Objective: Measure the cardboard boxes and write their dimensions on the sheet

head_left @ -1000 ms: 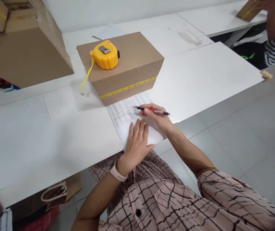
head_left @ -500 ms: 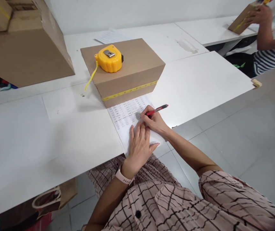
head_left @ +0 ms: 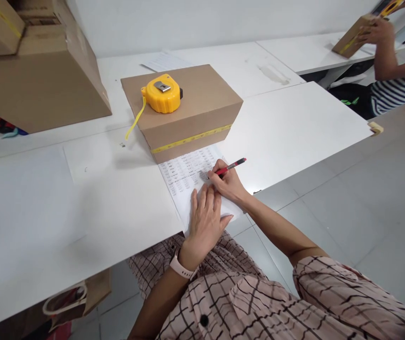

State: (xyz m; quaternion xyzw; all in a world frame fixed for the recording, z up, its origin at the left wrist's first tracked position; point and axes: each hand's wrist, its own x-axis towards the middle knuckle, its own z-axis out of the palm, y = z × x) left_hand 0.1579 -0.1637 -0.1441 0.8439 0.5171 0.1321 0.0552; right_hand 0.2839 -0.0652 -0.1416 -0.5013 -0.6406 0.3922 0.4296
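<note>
A sheet of paper (head_left: pixel 179 180) with columns of handwriting lies at the table's front edge, its far part under a cardboard box (head_left: pixel 195 111). My left hand (head_left: pixel 206 215) rests flat on the lower part of the sheet, fingers stretched out. In my right hand (head_left: pixel 226 182) a red and black pen (head_left: pixel 236 164) is gripped, its tip at the paper beside the written columns. A yellow tape measure (head_left: pixel 163 94) sits on top of the box, with its yellow strap hanging over the left edge. A strip of yellow tape runs along the box's front side.
Larger cardboard boxes (head_left: pixel 46 85) stand at the back left. Another paper (head_left: pixel 165 61) lies behind the middle box. At the far right a co-worker in a striped sleeve (head_left: pixel 397 89) holds a small box (head_left: pixel 353 38). Below the table is a bag (head_left: pixel 96 293).
The view has shifted slightly, so the table and box appear a little lower. My right hand and pen have moved slightly over the paper; the left hand stays flat.
</note>
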